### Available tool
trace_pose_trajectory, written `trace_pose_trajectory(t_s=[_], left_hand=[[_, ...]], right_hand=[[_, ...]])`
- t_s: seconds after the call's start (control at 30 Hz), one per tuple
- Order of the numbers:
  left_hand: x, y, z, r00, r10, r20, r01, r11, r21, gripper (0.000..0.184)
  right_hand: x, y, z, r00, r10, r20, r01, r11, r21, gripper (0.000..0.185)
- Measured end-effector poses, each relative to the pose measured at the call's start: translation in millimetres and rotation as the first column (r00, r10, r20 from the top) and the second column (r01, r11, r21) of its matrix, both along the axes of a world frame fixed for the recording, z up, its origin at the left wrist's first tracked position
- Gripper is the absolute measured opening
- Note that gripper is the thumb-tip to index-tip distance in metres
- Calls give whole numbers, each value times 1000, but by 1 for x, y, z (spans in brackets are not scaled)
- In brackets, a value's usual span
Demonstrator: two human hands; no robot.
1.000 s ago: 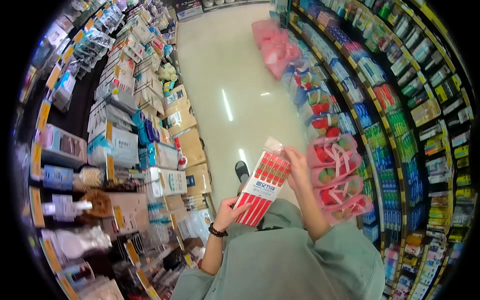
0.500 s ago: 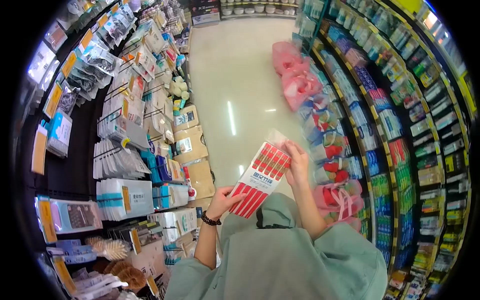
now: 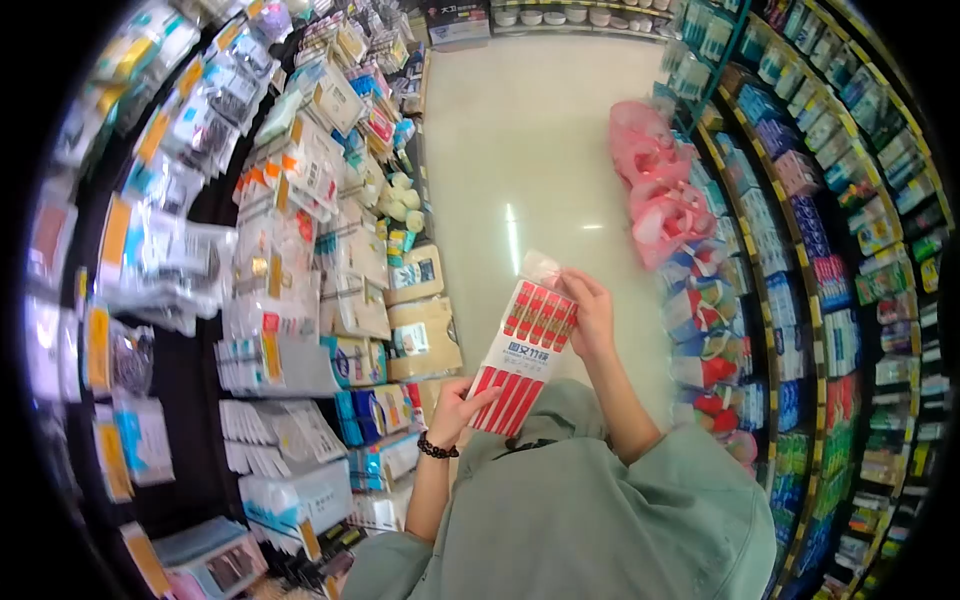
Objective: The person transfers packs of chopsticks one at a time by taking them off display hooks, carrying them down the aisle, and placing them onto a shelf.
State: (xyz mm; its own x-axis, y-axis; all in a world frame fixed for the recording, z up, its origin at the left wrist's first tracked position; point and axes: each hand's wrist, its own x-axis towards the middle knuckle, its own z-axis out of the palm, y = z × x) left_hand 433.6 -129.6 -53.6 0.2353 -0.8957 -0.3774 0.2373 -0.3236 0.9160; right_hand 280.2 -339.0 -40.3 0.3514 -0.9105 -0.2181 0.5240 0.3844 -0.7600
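Head view swings toward hanging packets point(image 3: 285, 368); the red-striped pack point(image 3: 518, 358) stays two-handed: left hand point(image 3: 452, 411) pinches lower side, right hand point(image 3: 590, 315) upper corner. Handling unchanged.

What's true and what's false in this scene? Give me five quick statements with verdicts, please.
1. The left hand and right hand both touch the packet. True.
2. The right hand is at the packet's lower end. False: it is at the upper end; the left hand is at the lower.
3. A dark bracelet circles the left wrist. True.
4. The packet is plain green. False: it is mainly red and white.
5. Pink goods are to the right of the pale floor. True.
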Motion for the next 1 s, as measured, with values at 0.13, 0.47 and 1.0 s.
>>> trace_pose_trajectory(t_s=[0.13,0.47,1.0], left_hand=[[50,-80,10,999,0,35,-1,1000,30,24],[149,-238,-10,1000,-19,-10,20,1000,11,20],[393,-593,-13,997,-56,-54,54,998,-37,20]], right_hand=[[50,-86,6,1000,9,18,-9,1000,7,20],[147,-241,-2,997,-51,58,52,999,-10,16],[359,-569,46,999,-2,-53,-2,997,-81,26]])
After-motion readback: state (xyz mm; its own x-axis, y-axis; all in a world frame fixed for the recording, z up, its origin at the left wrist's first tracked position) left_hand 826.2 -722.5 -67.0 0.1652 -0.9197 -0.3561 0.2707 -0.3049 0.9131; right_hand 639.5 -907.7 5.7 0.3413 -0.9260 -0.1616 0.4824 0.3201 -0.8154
